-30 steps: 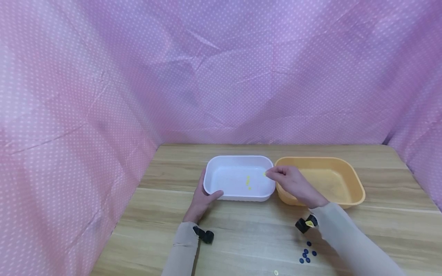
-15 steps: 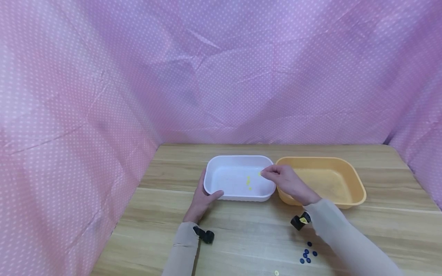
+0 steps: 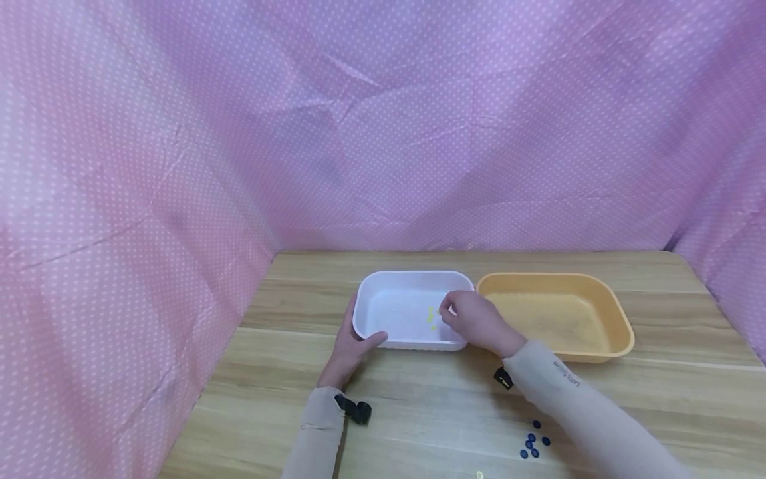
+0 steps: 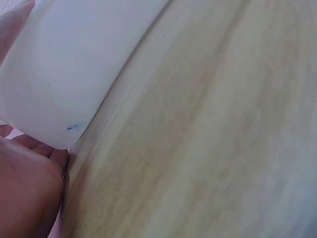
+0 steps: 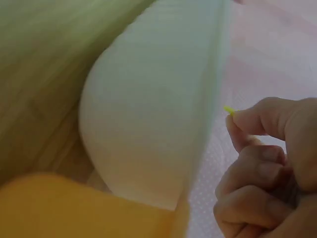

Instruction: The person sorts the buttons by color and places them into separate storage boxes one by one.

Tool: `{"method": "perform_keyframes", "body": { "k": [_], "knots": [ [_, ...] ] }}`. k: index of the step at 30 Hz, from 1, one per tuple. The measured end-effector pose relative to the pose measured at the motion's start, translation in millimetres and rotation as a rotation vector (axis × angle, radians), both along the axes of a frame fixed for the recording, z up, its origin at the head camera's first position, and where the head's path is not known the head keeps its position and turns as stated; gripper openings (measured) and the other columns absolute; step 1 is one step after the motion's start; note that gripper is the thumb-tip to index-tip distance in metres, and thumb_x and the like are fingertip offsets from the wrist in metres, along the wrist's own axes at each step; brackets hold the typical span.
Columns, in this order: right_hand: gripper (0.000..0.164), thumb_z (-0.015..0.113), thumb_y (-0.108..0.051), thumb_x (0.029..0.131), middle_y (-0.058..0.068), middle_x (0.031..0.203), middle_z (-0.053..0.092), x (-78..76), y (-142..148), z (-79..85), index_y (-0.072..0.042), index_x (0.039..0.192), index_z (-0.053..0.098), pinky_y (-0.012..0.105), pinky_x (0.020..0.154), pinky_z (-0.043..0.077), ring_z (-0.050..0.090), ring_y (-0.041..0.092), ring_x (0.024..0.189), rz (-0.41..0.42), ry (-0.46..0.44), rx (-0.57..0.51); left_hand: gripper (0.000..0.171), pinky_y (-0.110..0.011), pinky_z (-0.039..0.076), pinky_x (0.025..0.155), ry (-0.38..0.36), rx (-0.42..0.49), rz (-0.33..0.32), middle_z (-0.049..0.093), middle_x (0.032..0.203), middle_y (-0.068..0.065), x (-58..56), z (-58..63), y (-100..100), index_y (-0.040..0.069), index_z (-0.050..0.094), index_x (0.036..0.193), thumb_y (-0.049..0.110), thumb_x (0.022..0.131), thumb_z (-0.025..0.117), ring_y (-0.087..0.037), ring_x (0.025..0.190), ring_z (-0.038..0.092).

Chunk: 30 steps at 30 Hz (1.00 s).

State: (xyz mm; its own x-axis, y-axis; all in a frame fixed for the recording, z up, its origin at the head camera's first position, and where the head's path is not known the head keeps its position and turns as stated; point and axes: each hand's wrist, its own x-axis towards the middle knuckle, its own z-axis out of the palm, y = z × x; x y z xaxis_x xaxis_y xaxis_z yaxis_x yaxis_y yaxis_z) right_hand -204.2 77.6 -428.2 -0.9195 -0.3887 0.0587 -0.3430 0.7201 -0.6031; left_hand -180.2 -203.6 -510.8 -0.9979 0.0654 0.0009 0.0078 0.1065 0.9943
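My left hand (image 3: 347,346) grips the white plastic basin (image 3: 371,338) at its left end, thumb along the front wall and fingers round the side. In the left wrist view the basin's outer wall (image 4: 74,64) sits between thumb and fingers. Over the basin's right part, my right hand (image 3: 475,320) pinches a small yellow button (image 5: 228,109) between thumb and forefinger; the other fingers are curled in, as the right wrist view shows. Several small yellow buttons (image 3: 430,314) lie on the basin floor, left of the right hand's fingertips.
A yellow-orange basin (image 3: 619,319) stands right beside the white one, under my right forearm. Several dark blue buttons (image 3: 530,438) lie on the wooden table (image 3: 419,412) near its front. One pale yellow button (image 3: 479,475) is at the bottom edge. A pink dotted curtain (image 3: 383,133) surrounds the table.
My right hand has moved left, further over the white basin, and lowered slightly with its wrist turned, still pinching the yellow button. My left hand has stayed on the basin.
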Motion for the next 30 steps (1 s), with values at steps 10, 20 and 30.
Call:
{"method": "perform_keyframes", "body": {
  "k": [10, 20, 30],
  "knots": [
    [0.02, 0.058, -0.005, 0.082, -0.004, 0.066, 0.047, -0.2, -15, -13.8, -0.016, 0.066, 0.054, 0.027, 0.05, 0.04, 0.044, 0.011, 0.059, 0.088, 0.164, 0.231, 0.103, -0.042, 0.025, 0.115, -0.025, 0.022, -0.025, 0.019, 0.16, -0.004, 9.1, 23.3, 3, 0.023, 0.009, 0.157, 0.005, 0.082, 0.077, -0.03, 0.141, 0.028],
    [0.026, 0.054, -0.003, 0.082, -0.003, 0.06, 0.046, -10.6, -18, -15.5, -0.014, 0.058, 0.05, 0.029, 0.05, 0.039, 0.043, 0.014, 0.057, 0.138, 0.009, 0.303, 0.103, -0.049, 0.023, 0.115, -0.01, 0.045, -0.036, 0.018, 0.16, -0.009, 9.7, 27.5, 4, 0.015, 0.008, 0.157, 0.005, 0.081, 0.077, -0.037, 0.141, 0.027],
    [0.021, 0.055, -0.005, 0.083, 0.003, 0.063, 0.05, -16.6, -20, -14.5, -0.01, 0.064, 0.05, 0.033, 0.054, 0.042, 0.045, 0.019, 0.059, 0.144, -0.053, 0.371, 0.103, -0.045, 0.023, 0.115, -0.018, 0.031, -0.031, 0.019, 0.16, -0.007, 9.0, 28.5, 4, 0.018, 0.008, 0.158, 0.004, 0.082, 0.077, -0.034, 0.141, 0.027]
  ]
}}
